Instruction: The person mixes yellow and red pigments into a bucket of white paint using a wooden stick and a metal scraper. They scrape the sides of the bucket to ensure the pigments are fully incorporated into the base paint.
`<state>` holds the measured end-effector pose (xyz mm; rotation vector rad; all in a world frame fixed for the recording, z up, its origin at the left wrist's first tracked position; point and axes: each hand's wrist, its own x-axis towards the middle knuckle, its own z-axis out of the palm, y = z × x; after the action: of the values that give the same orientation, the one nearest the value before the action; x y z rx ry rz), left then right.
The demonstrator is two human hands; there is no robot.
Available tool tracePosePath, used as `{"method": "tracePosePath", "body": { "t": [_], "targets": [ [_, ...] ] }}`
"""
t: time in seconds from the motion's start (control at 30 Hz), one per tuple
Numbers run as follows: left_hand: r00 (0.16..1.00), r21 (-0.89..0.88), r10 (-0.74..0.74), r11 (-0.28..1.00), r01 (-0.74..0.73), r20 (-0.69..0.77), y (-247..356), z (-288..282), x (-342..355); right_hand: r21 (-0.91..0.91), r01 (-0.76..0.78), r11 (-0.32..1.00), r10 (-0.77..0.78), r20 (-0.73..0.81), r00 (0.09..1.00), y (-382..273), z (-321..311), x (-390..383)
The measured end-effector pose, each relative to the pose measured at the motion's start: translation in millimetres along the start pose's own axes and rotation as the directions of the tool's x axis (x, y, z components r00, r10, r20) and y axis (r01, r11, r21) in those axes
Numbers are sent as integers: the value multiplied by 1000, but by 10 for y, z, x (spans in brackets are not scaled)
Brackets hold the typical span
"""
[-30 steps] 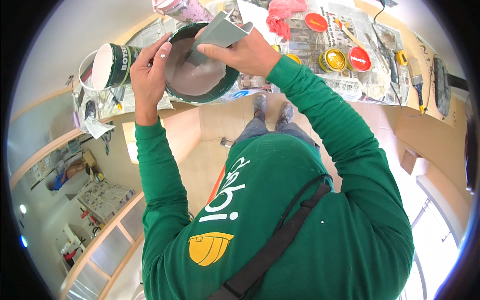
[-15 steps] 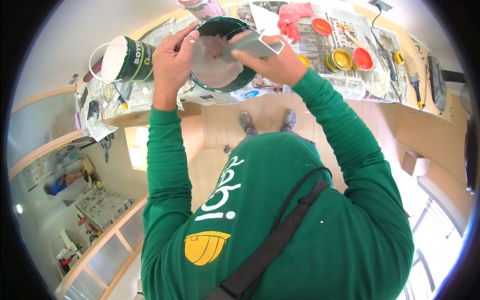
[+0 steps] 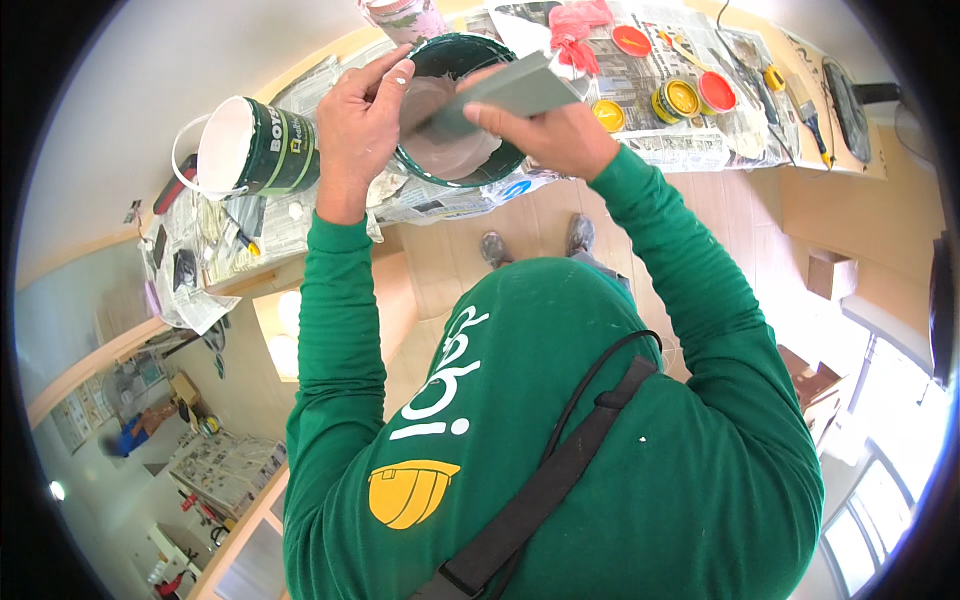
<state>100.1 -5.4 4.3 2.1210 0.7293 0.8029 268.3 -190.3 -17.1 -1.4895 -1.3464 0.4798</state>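
Note:
A dark green bucket (image 3: 508, 160) stands tilted toward me on the covered table, with thick pinkish-grey paint (image 3: 455, 155) inside. My left hand (image 3: 355, 130) grips its left rim, thumb on the inner side and fingers outside. In my right hand (image 3: 565, 135) is a flat grey-green strip (image 3: 528, 92), its lower end over the paint. Whether that end touches the paint is blurred. Left of my left hand a second green bucket (image 3: 285, 150) with a white handle leans, pale paint showing at its mouth. A pink-smeared container (image 3: 405, 18) stands behind the first bucket.
Newspaper (image 3: 690, 150) covers the table. On the right are open yellow (image 3: 682, 98) and red (image 3: 717, 92) paint tins, a red lid (image 3: 631, 41), a pink cloth (image 3: 575, 30) and a brush (image 3: 818, 135). Someone in blue (image 3: 133, 435) is at the far lower left.
The strip has turned in my right hand, showing its broad face, and its top end has swung right. My left hand stays on the rim. The view has shifted slightly.

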Motion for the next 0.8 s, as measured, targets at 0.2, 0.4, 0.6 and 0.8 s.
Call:
{"method": "tracePosePath", "body": {
  "t": [0.2, 0.4, 0.6, 0.8],
  "targets": [
    [997, 13, 45, 999, -46, 55, 33, -4, 1, -22, -122, 992, 120, -62, 991, -74, -76, -127],
    [989, 31, 120, 992, -123, 87, 79, 39, 4, -67, -56, 996, 45, -158, 986, -91, 111, -200],
    [983, 57, 133, 988, -141, 124, 117, 34, 16, 19, -9, 1000, 13, -202, 979, -2, 128, -406],
    [977, 61, 131, 988, -143, 166, 135, 50, 16, -13, -46, 999, 41, -271, 962, -40, 88, -348]
  ]
}}
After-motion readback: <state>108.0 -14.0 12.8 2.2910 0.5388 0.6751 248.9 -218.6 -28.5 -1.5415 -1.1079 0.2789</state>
